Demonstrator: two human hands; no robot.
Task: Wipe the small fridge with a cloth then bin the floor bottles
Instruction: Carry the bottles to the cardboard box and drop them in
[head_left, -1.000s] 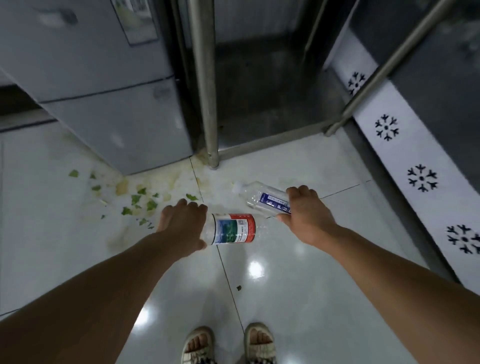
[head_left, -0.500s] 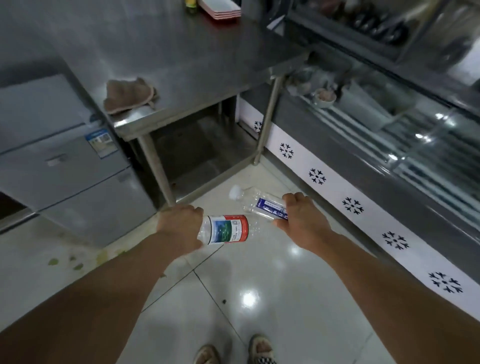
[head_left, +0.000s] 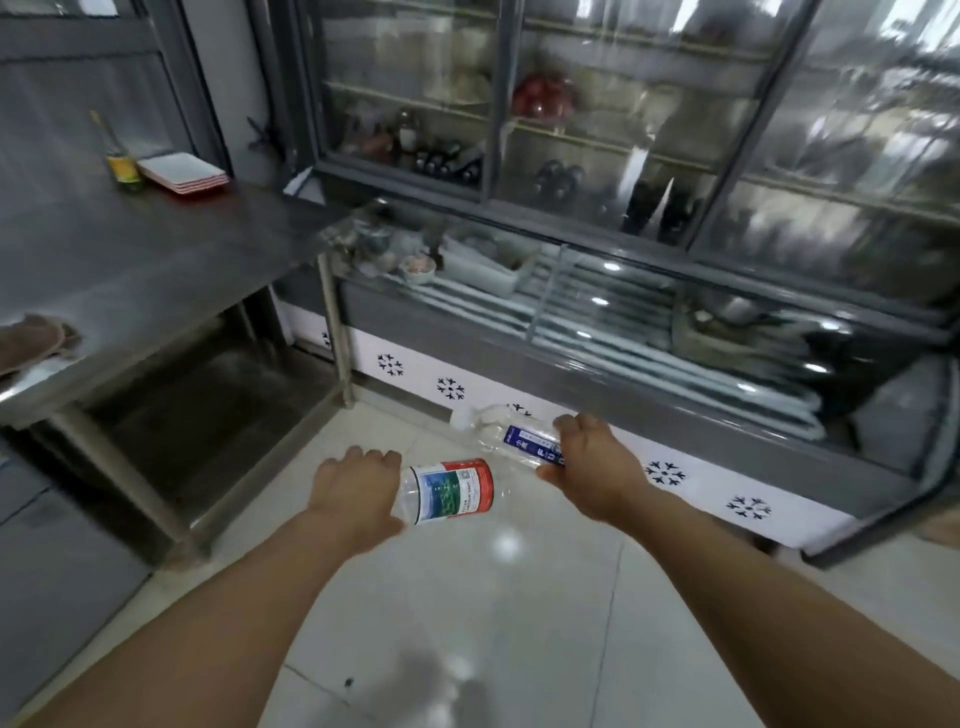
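Two bare forearms reach out over a glossy pale tiled floor (head_left: 519, 623) marked by thin dark grout lines and soft light reflections. The left hand (head_left: 353, 491) is curled round one end of a clear plastic bottle with a red, green and white label (head_left: 449, 491), held on its side above the tiles. The right hand (head_left: 592, 467) grips a second clear, ribbed plastic bottle with a blue label (head_left: 511, 439), also tilted sideways, its white-capped end pointing left. The two bottles sit close together between the hands; whether they touch cannot be told.

Beyond them to the left stands a brushed stainless-steel table (head_left: 156, 260) on slim metal legs, with a lower shelf beneath. A crumpled brown cloth (head_left: 31, 343) lies at its near left edge. At the far end of the tabletop rest a stack of flat white trays with red rims (head_left: 182, 174) and, just beside them, a small yellow-labelled bottle (head_left: 122, 166).

To the right runs a grey glass-fronted display chiller (head_left: 623, 322), its white base panel printed with dark snowflake shapes. Blurred containers and dark bottles show behind the glass.
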